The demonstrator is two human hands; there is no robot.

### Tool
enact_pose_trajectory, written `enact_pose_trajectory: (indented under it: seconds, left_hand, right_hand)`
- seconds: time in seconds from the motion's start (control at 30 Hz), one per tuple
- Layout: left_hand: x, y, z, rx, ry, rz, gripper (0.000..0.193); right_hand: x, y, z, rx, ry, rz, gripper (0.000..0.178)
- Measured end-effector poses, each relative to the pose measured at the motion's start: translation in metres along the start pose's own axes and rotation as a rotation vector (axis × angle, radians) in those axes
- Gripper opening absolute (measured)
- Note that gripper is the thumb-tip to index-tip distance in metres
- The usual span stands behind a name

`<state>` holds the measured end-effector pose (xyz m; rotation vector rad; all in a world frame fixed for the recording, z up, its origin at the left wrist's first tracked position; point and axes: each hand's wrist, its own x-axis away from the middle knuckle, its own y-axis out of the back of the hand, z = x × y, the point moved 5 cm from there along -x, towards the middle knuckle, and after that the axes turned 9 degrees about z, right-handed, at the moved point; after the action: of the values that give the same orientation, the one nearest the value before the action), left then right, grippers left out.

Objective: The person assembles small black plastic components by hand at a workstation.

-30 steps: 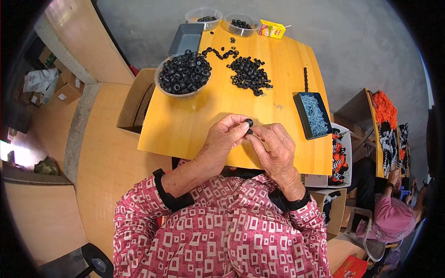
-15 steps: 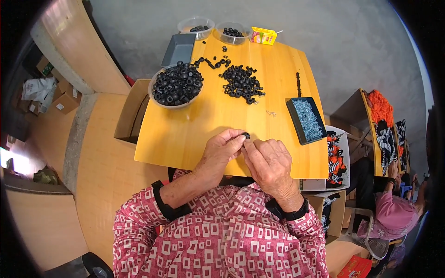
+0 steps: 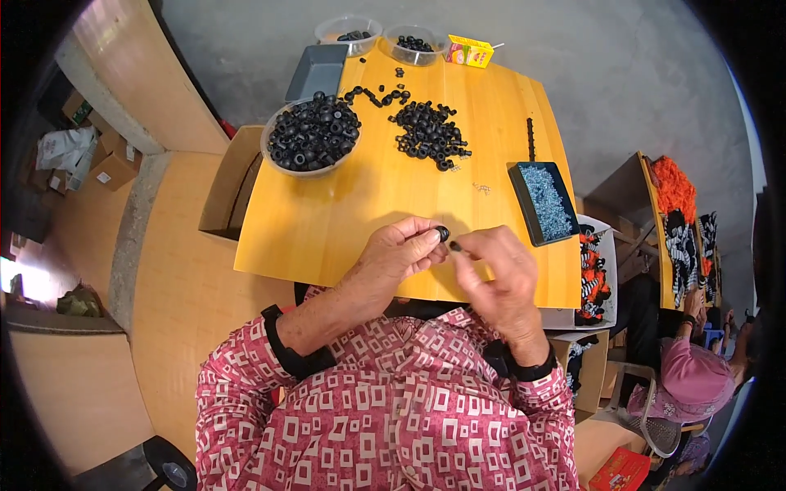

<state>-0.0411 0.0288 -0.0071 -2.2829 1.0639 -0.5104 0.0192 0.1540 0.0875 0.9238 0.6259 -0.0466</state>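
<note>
Over the near part of the table, my left hand (image 3: 407,248) pinches a round black plastic piece (image 3: 443,233) between thumb and fingers. Just right of it, slightly blurred, my right hand (image 3: 503,274) holds a smaller black piece (image 3: 455,245) at its fingertips. A narrow gap parts the two pieces. Beyond my hands lies a loose pile of small black plastic parts (image 3: 429,133). To its left stands a clear bowl (image 3: 268,154) heaped with larger rounded black parts (image 3: 315,135). On the right sits a black tray (image 3: 532,219) of small bluish metal pieces (image 3: 547,200).
At the table's far edge are a grey tray (image 3: 318,72), two clear bowls (image 3: 348,24) with black parts and a yellow drink carton (image 3: 469,52). A black stick (image 3: 530,139) lies above the metal pieces. Cardboard boxes flank the table (image 3: 393,204). A person (image 3: 696,372) sits at right.
My right hand has drawn away to the right from the left, with a small black piece at its fingertips. My left hand still holds the round piece, now more exposed.
</note>
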Motion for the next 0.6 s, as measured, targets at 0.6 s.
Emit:
enact_pose_trajectory:
  seconds: [0.6]
  left_hand:
    - [0.002,-0.009,0.008,-0.008,0.156,0.212,0.025]
  right_hand:
    - [0.011,0.010,-0.020,-0.228,-0.165,0.072,0.013]
